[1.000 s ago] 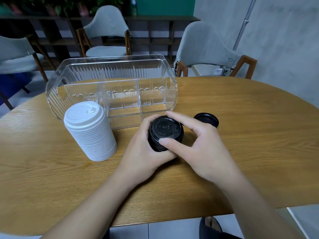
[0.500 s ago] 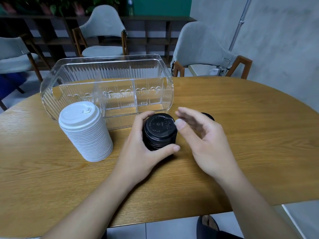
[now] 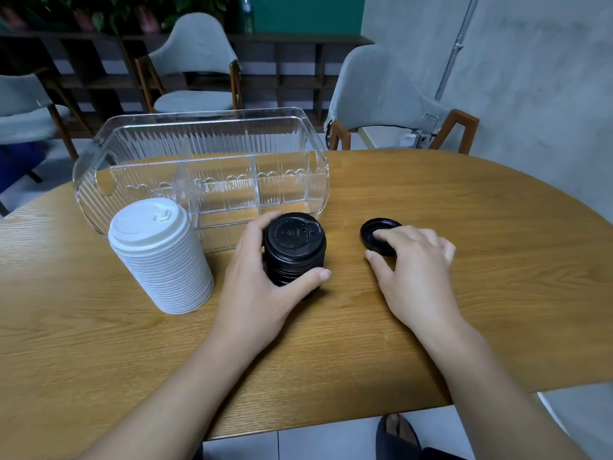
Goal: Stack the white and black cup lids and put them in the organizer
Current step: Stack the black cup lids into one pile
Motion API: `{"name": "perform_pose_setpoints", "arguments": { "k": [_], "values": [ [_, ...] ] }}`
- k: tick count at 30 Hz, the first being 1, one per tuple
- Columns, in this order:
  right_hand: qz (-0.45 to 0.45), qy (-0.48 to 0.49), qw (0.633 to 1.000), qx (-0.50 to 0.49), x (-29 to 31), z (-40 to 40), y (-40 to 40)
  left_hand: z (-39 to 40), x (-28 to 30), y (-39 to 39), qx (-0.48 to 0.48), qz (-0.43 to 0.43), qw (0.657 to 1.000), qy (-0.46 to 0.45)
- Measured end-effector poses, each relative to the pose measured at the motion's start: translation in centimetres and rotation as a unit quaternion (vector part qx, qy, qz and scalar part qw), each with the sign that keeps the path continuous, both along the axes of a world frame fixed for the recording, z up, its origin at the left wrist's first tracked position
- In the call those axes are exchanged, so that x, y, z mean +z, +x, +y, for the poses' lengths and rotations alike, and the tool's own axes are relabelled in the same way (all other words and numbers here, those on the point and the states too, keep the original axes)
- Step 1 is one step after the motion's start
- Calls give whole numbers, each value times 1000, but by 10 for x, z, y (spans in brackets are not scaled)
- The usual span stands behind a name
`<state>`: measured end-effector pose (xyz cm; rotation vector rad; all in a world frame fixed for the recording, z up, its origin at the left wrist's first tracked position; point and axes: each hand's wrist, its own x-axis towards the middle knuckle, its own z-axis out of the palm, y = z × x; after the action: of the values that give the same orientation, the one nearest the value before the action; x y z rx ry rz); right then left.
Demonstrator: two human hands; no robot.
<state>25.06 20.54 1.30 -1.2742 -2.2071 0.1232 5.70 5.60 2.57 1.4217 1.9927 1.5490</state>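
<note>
A stack of black lids stands on the wooden table in front of the clear organizer. My left hand grips that stack, fingers behind it and thumb in front. A tall stack of white lids stands to its left, apart from my hand. A single black lid lies flat to the right. My right hand lies over its near edge, fingertips touching the lid and thumb just beside it.
The organizer is empty, with dividers inside, and sits at the table's far left. Grey chairs stand behind the table. The table's near edge runs close to my body.
My right hand left the top of the black stack and moved right onto the single black lid. The left hand kept its hold on the stack.
</note>
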Motion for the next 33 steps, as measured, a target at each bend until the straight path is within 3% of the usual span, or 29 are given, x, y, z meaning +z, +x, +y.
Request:
{"name": "perform_pose_setpoints", "arguments": {
  "k": [18, 23, 26, 29, 31, 33],
  "values": [
    [18, -18, 1000, 13, -3, -1, -4, 0, 2, 0, -5, -3, 1000, -2],
    [121, -13, 992, 22, 14, -10, -2, -2, 5, -1, -10, -6, 1000, -10],
    [296, -122, 946, 58, 40, -23, 3, -3, 8, -2, -8, 19, 1000, -3],
    [464, -256, 840, 117, 62, -39, 7, -5, 14, -2, -6, 66, 998, 18],
    [522, -333, 769, 158, 66, -44, 7, -6, 17, -1, -8, 101, 994, 34],
    [544, -374, 728, 183, 65, -48, 4, -7, 19, -2, -13, 129, 990, 55]
  ]
}}
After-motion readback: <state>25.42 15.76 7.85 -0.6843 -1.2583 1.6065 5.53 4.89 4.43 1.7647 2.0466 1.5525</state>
